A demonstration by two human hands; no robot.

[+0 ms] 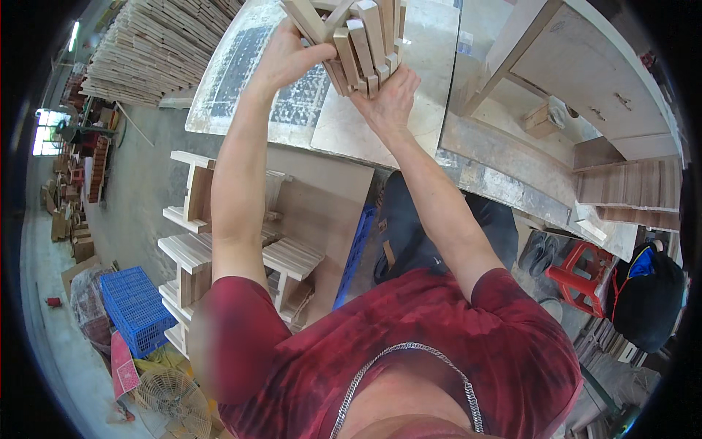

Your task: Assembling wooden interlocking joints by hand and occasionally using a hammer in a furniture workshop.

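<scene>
A bunch of several pale wooden strips (pixel 360 45) is between my hands at the top of the head view, tilted over the worktable (pixel 358 128). On its left side my left hand (pixel 289 58) is closed, the thumb pressed against the wood and the fingers partly hidden behind it. My right hand (pixel 389 101) grips the near lower ends from below and the right, with some fingers hidden by the wood. The far ends of the strips run out of the picture, and their near ends are uneven.
Stacked wooden assemblies (pixel 191 252) stand on the floor left of me, beside a blue plastic crate (pixel 137 307) and a wire fan guard (pixel 172 402). A large pile of boards (pixel 150 47) lies far left. To the right are a wooden cabinet (pixel 585 66) and a red stool (pixel 578 278).
</scene>
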